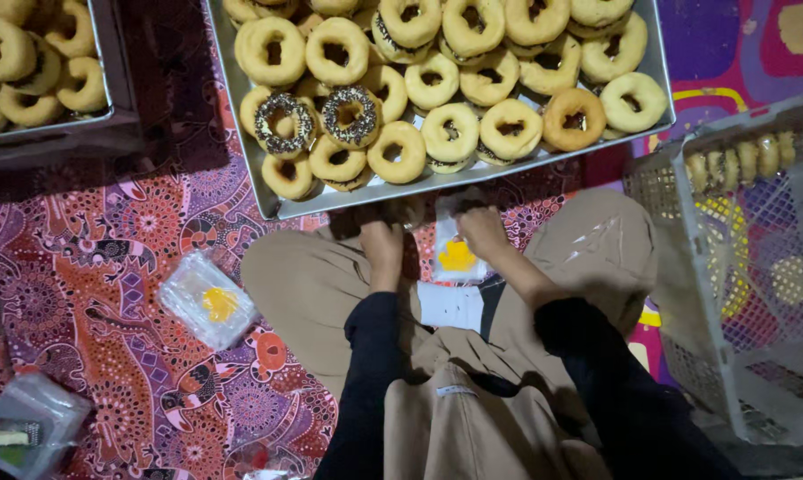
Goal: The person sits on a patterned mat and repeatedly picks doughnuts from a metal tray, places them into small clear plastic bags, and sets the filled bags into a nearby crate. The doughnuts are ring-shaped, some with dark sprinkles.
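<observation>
1. Clear plastic bag [455, 253] with a yellow print, seen from the head view: it lies in the person's lap, just below the near edge of the metal tray [286, 206], between the two hands.
2. Right hand [483, 233] sits on the bag's upper right corner, fingers bent onto the plastic; they seem to pinch its top edge, though the grip itself is too small to make out surely.
3. Left hand [383, 247] rests just left of the bag, below the tray edge, fingers curled under and hidden; I cannot tell whether they hold anything.
4. The tray is packed with plain ring doughnuts [450, 131]; two chocolate-sprinkled doughnuts [349, 116] lie at its near left part.
5. Left of the tray, well apart, a second tray [108, 84] of plain doughnuts shows at the frame corner.
6. Below and left of the main tray, a stack of the same printed bags [207, 300] lies on the patterned cloth [108, 267] covering the floor.
7. Right of the main tray stands a white plastic crate [686, 302], a row of doughnuts dimly visible through its mesh.
8. Both sleeves dark; lap covered in tan fabric.
</observation>
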